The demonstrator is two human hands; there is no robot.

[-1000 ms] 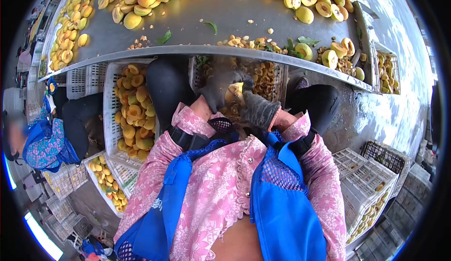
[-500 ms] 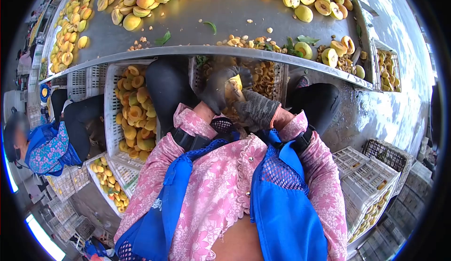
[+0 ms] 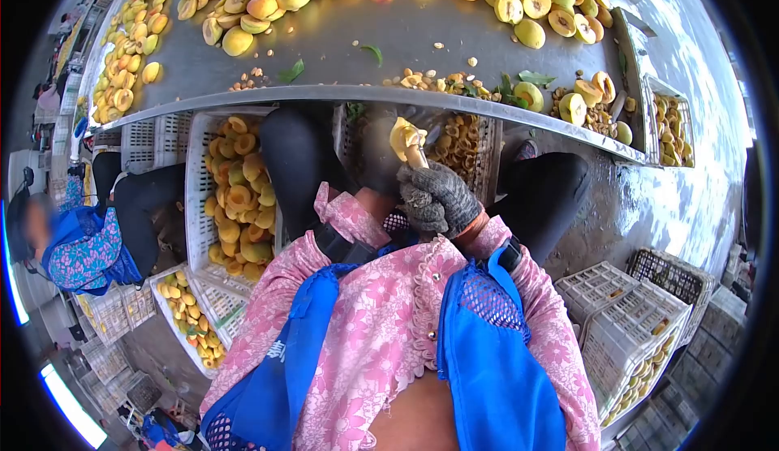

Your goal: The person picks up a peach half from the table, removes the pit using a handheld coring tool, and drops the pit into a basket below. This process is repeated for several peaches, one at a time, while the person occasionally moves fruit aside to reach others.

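Note:
My right hand (image 3: 439,199), in a dark grey knit glove, is closed round a short tool with a pale, wood-like shaft (image 3: 416,157). A cut piece of yellow peach (image 3: 403,137) sits at the tool's upper end; the tip is hidden behind it. To the left of the peach piece, my left hand (image 3: 378,155) is a dark blur in motion, so its fingers cannot be made out. Below both hands, between my knees, stands a crate (image 3: 489,155) with brownish peach pieces.
A metal table (image 3: 324,53) ahead bears halved peaches (image 3: 531,33), loose pits and leaves. On my left stands a white crate of peach halves (image 3: 241,199); beyond it sits another person (image 3: 89,244). Stacked crates (image 3: 625,313) are at my right.
My left hand has come away from the peach piece and is now blurred, lower left of it. My right hand has shifted slightly, and the peach piece now shows more fully on the tool.

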